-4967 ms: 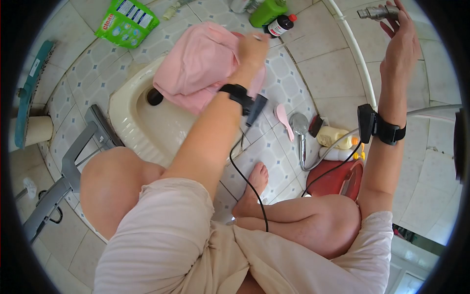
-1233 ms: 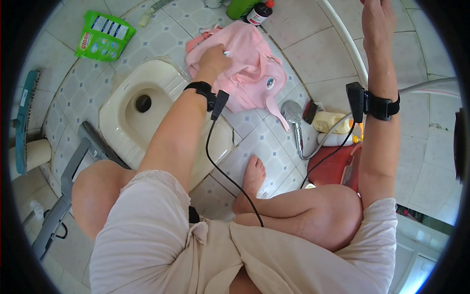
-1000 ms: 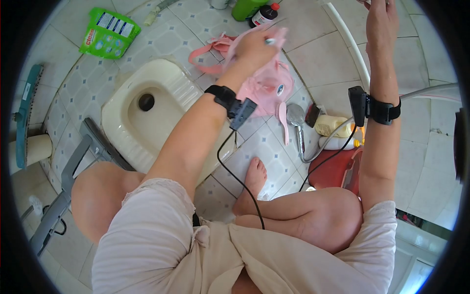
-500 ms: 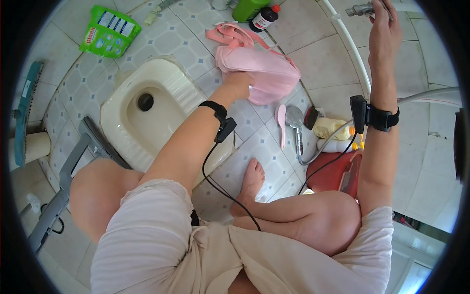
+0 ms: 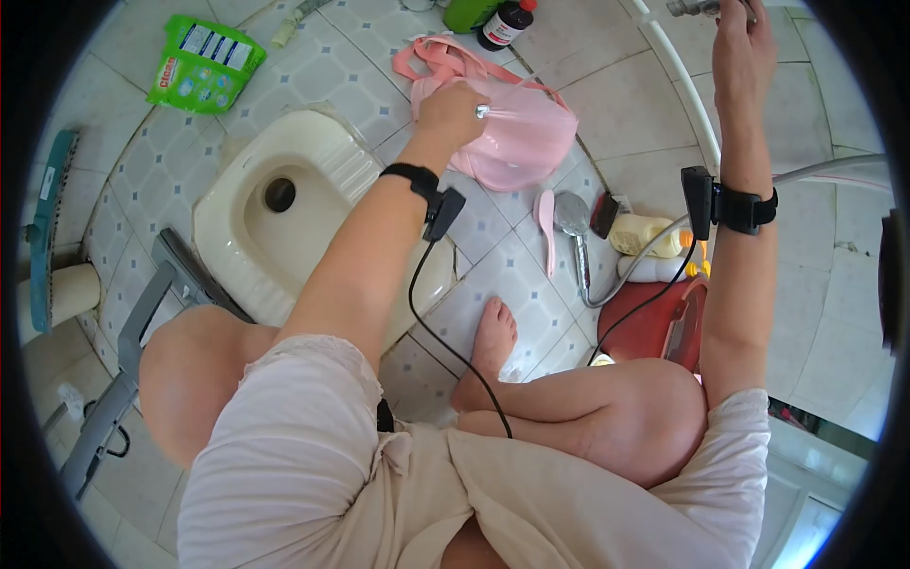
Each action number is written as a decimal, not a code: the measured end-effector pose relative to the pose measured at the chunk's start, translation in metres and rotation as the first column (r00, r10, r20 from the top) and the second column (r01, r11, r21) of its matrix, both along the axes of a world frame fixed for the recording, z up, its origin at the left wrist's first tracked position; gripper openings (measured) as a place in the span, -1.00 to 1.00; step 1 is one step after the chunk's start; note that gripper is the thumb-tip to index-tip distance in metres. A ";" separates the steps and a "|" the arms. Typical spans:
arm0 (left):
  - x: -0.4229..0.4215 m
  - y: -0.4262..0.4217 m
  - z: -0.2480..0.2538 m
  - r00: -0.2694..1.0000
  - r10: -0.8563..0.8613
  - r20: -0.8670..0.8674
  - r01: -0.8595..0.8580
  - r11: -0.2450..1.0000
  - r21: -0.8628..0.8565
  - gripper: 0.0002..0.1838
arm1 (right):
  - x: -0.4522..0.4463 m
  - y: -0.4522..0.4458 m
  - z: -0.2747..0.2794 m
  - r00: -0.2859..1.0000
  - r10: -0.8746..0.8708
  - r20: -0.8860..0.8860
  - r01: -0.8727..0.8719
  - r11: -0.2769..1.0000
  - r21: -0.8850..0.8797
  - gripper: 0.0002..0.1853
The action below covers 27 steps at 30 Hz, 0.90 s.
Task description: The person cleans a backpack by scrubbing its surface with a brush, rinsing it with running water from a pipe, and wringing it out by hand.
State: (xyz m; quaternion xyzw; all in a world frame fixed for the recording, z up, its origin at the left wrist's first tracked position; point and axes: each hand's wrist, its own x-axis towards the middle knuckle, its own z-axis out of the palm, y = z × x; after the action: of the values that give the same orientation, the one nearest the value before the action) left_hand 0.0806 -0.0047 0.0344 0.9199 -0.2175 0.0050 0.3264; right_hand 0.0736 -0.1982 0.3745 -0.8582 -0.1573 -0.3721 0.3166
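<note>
My left hand [image 5: 450,116] is closed on the upper left part of a wet-looking pink bag [image 5: 526,142], which lies on the tiled floor behind the squat toilet [image 5: 213,223]. A small shiny thing shows at its fingers, too small to name. Pinkish-red straps [image 5: 445,47] lie loose at the bag's upper edge. At the top right, my right hand [image 5: 744,52] is raised with its fingers round a metal tap [image 5: 697,8] by the wall. A pink brush [image 5: 544,228] lies below the bag, beside a shower head [image 5: 573,213].
A green pouch [image 5: 207,64] lies at the upper left. A dark bottle [image 5: 507,26] stands behind the bag. Yellow [image 5: 645,234] and white [image 5: 654,269] bottles and a red basin [image 5: 645,313] are at the right. A grey frame [image 5: 142,332] stands left; cables hang from both wrists.
Over the last seconds the bag has been moved off the toilet and turned over. Since half a second ago, my left hand has shifted up the bag; my right hand stays at the tap.
</note>
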 end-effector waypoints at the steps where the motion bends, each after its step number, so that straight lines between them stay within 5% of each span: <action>1: -0.005 -0.001 0.002 0.999 0.050 -0.011 -0.050 0.998 -0.023 -0.61 | 0.001 -0.003 0.000 1.000 0.004 0.003 -0.004 1.000 -0.003 -0.49; 7: -0.007 0.007 0.054 0.987 0.159 -0.032 -0.159 0.987 0.023 -0.71 | -0.009 -0.004 -0.002 0.993 -0.114 0.030 0.115 0.993 -0.035 -0.52; 11: 0.011 0.023 0.131 0.969 0.200 0.142 -0.154 0.947 -0.282 -0.75 | -0.010 -0.011 -0.004 0.994 -0.087 0.071 0.090 0.995 -0.033 -0.53; 15: -0.011 0.035 0.207 0.951 0.235 0.202 -0.157 0.927 -0.341 -0.76 | -0.018 -0.003 0.002 0.994 -0.107 0.015 0.108 0.993 -0.046 -0.53; 16: -0.013 0.035 0.210 0.928 0.164 0.334 -0.077 0.963 -0.258 -0.78 | -0.017 -0.002 0.001 0.994 -0.109 0.014 0.109 0.993 -0.045 -0.53; 18: -0.013 0.030 0.206 0.885 0.082 0.457 -0.008 0.987 -0.163 -0.77 | -0.011 -0.001 0.001 0.998 -0.057 0.016 0.057 0.998 0.019 -0.53; 23: -0.031 -0.011 0.098 0.997 0.017 -0.069 -0.006 0.987 0.161 -0.75 | -0.008 0.008 0.002 0.996 -0.086 0.014 0.085 0.996 0.038 -0.51; 25: -0.026 -0.010 0.025 0.989 -0.075 -0.126 0.089 0.990 0.111 -0.66 | -0.009 0.023 0.007 0.996 -0.084 -0.008 0.084 0.995 0.060 -0.50; 27: -0.019 0.004 0.023 0.973 -0.152 -0.175 0.169 0.982 0.087 -0.59 | -0.020 0.038 0.008 0.992 -0.123 0.021 0.121 0.989 0.091 -0.46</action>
State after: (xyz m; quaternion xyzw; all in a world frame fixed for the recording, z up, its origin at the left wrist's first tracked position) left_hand 0.0616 -0.0007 0.0572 0.9117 -0.2629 -0.1096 0.2959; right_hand 0.0534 -0.1603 0.3824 -0.8462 -0.0919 -0.4089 0.3293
